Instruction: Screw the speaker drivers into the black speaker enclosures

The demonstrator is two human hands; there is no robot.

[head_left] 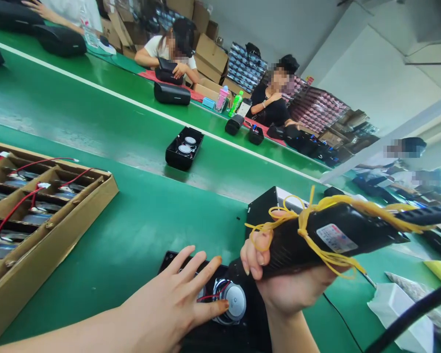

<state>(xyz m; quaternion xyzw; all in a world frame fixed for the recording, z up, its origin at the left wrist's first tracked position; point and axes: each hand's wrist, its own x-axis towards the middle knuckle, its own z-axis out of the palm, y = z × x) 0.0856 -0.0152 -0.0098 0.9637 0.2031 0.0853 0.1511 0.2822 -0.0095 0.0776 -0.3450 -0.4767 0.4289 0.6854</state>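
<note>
While the left hand [172,304] lies flat on the black housing [253,318], its fingers spread open and gripping nothing, one fingertip rests at the rim of the speaker [232,300] seated in it. The housing sits on the green worktop [132,230] at the near edge, right below both hands. The right hand [279,279] has its fingers closed round a black screwdriver [316,245] bound with yellow bands, its nose tilted down toward the speaker; the tip itself I cannot make out. A red wire [209,297] runs just beside the speaker, by the left fingers. I judge the main risk to be a slip: held at such a slant, the tip could skid onto the cone, nick the wire, or catch the fingertip so near it. A cardboard box [59,235] of parts lies well apart on the left
</note>
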